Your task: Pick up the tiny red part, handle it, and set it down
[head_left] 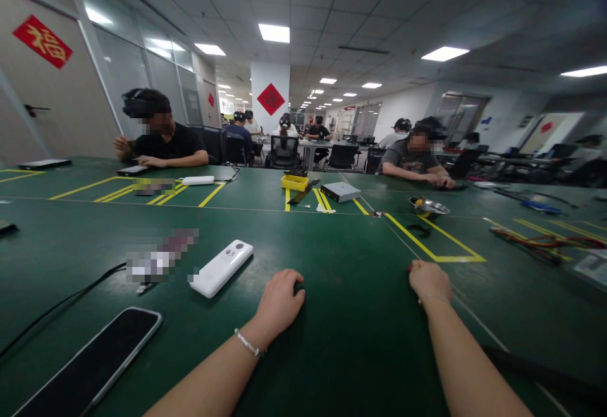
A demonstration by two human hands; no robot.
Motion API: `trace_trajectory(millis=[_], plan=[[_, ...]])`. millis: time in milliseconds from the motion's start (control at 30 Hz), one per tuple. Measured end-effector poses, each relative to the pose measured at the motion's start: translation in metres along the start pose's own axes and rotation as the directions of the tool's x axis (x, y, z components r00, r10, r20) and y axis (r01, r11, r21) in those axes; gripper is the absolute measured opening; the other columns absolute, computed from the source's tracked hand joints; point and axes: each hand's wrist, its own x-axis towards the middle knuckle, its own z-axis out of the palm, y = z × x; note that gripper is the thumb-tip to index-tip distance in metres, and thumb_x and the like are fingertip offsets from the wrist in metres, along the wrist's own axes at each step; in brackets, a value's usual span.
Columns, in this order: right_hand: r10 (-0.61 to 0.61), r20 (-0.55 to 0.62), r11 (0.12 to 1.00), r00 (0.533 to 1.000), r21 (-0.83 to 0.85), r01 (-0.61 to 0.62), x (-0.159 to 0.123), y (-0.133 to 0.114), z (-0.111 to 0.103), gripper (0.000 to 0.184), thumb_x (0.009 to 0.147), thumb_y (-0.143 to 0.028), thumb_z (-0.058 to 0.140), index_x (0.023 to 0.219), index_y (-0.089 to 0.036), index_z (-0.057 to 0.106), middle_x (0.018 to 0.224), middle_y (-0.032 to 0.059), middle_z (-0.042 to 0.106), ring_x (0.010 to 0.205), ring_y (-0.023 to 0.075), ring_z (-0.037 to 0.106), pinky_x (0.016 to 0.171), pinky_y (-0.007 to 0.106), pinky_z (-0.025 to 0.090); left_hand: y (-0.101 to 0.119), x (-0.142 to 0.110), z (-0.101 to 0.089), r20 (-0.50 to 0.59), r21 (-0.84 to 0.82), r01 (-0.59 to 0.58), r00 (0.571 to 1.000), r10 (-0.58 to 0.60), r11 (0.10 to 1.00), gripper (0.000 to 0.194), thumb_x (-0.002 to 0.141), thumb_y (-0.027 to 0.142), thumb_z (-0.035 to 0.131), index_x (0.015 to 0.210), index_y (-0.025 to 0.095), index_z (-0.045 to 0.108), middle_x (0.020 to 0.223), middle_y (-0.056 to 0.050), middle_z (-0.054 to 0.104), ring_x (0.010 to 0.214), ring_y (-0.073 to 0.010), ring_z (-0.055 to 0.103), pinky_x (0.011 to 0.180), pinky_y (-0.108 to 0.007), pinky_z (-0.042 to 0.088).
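My left hand (279, 302) rests on the green table (351, 341), its fingers loosely bent and its thumb apart from them, with nothing visible in it. Nearest to it, on its left, lies a white power bank (222, 269) with a round dark spot at one end. My right hand (429, 283) is closed on the table, further right. A small dark reddish spot shows at its fingertips; whether it holds something is hidden. At the lower left a phone (97, 360) lies with its dark screen up.
A black cable (71, 306) runs to a blurred-out item left of the power bank. Further off are a yellow bin (294, 182), a grey metal box (340, 192) and a metal dish (429, 205). Coloured wires (531, 245) lie at right. Two people sit across the table.
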Motion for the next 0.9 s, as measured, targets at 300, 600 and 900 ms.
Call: trace_trajectory(millis=[300, 600, 900], plan=[[-0.598, -0.094, 0.787, 0.796, 0.116, 0.606, -0.067, -0.109, -0.012, 0.037, 0.08, -0.027, 0.034, 0.107, -0.015, 0.056, 0.117, 0.0106, 0.049, 0.111, 0.0211, 0.039, 0.094, 0.036, 0.029, -0.002, 0.001, 0.001, 0.009, 0.001, 0.006, 1.0, -0.006, 1.0, 0.044, 0.076, 0.026, 0.044, 0.119, 0.02, 0.043, 0.121, -0.006, 0.05, 0.112, -0.0203, 0.042, 0.096, -0.035, 0.029], [-0.871, 0.246, 0.485, 0.425, 0.296, 0.823, -0.129, -0.151, 0.001, 0.042, 0.082, -0.04, 0.035, 0.12, -0.025, 0.044, 0.128, 0.0051, 0.042, 0.118, 0.022, 0.033, 0.097, 0.039, 0.025, -0.004, 0.0, 0.007, 0.101, 0.105, -0.089, 0.992, 0.078, 0.991, 0.045, 0.075, 0.024, 0.042, 0.12, 0.023, 0.044, 0.128, -0.002, 0.044, 0.121, -0.0219, 0.032, 0.101, -0.041, 0.02], [-0.085, -0.036, 0.976, 0.996, -0.205, 0.076, -0.03, -0.06, -0.022, 0.042, 0.078, -0.038, 0.037, 0.108, -0.01, 0.049, 0.102, 0.0198, 0.049, 0.095, 0.0298, 0.049, 0.075, 0.04, 0.04, -0.005, -0.001, 0.005, 0.105, 0.084, -0.076, 0.992, 0.067, 0.994, 0.039, 0.075, 0.03, 0.043, 0.113, 0.024, 0.05, 0.129, -0.001, 0.043, 0.123, -0.0212, 0.028, 0.102, -0.041, 0.019]])
